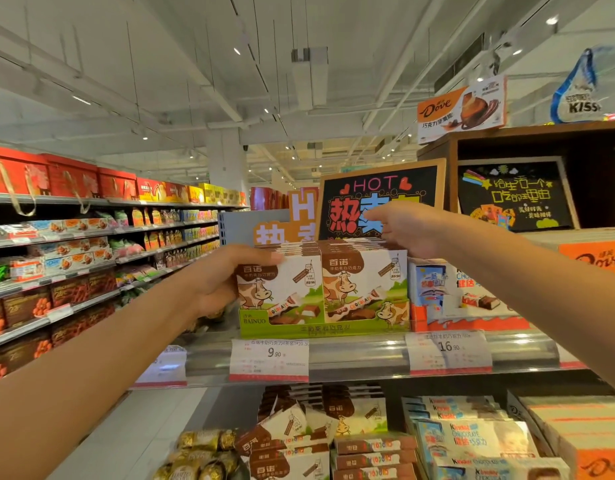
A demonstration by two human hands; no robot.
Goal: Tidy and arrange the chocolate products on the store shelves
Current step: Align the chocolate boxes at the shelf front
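Two rows of cow-printed milk chocolate boxes (365, 285) stand upright in a green display tray (250, 323) on the upper shelf (361, 355). My left hand (226, 278) grips the left side of the front left box (282, 289), thumb on its top edge. My right hand (413, 226) reaches over the right row, fingers curled down onto the box tops behind the front box. Kinder chocolate boxes (462, 292) stand to the right of the tray.
A "HOT" chalkboard sign (378, 195) stands behind the tray. Below lie jumbled cow-printed boxes (316, 427), gold-wrapped chocolates (202, 455) and Kinder packs (472, 438). Orange Dove boxes (593, 258) sit at right. A stocked aisle shelf (74, 265) runs along the left.
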